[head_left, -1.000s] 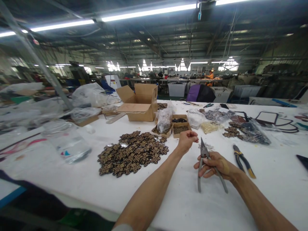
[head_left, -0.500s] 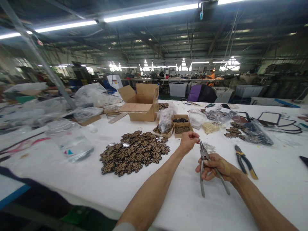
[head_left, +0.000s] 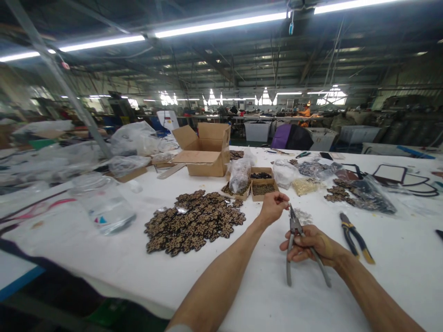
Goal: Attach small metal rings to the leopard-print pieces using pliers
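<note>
My right hand [head_left: 309, 244] is closed around grey-handled pliers [head_left: 295, 226], whose narrow jaws point up and away from me. At the tips of those jaws my left hand [head_left: 273, 207] pinches something too small to make out. Just beyond the pliers lies a scatter of small silvery pieces [head_left: 302, 216] on the white table [head_left: 256, 272]. To the left of my left forearm spreads a heap of brown and black flower-shaped patches [head_left: 195, 221]. Small cardboard trays with dark and brass-coloured bits, one being the near tray [head_left: 263, 190], stand behind my left hand.
Yellow-and-black pliers [head_left: 356, 237] lie to the right. A clear plastic jar [head_left: 104, 203] stands at left, an open cardboard box [head_left: 204, 154] at the back. Plastic bags [head_left: 370, 191] and dark frame-like pieces [head_left: 389, 173] cover the far right. A person in orange [head_left: 305, 111] is far off.
The view has shifted slightly, so the table and things on it sit a little lower and further right. Both hands keep nearly the same pose, with the pliers still held at the left fingertips.
</note>
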A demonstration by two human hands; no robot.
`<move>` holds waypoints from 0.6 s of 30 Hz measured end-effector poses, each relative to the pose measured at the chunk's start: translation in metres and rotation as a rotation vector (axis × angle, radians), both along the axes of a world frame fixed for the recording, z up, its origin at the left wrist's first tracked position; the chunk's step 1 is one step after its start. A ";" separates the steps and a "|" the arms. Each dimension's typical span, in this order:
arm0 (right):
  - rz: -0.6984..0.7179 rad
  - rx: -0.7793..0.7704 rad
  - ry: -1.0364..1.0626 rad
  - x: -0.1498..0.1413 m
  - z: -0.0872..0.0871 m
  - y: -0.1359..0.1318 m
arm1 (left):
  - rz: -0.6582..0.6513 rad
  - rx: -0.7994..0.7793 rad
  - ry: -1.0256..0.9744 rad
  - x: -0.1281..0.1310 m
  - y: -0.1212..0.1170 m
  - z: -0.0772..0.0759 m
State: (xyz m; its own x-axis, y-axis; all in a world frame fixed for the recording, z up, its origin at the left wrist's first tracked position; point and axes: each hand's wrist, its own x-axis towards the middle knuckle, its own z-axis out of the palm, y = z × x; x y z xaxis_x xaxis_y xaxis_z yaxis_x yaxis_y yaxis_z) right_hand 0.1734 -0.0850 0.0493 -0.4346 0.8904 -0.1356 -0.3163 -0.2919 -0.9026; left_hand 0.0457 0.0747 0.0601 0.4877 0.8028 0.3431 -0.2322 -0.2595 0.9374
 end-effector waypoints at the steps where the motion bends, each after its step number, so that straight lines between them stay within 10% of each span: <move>1: 0.004 -0.001 0.004 0.000 0.000 0.000 | -0.001 0.003 0.001 0.000 -0.001 0.000; 18: 0.040 0.010 0.071 0.000 0.003 -0.003 | -0.030 0.213 0.048 -0.009 -0.011 0.015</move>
State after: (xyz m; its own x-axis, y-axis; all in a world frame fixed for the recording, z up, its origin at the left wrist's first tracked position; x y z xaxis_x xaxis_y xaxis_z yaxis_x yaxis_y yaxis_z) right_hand 0.1736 -0.0878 0.0522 -0.4784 0.8731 -0.0942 -0.3679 -0.2966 -0.8813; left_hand 0.0369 0.0638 0.0752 0.5302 0.6995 0.4793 -0.1991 -0.4467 0.8722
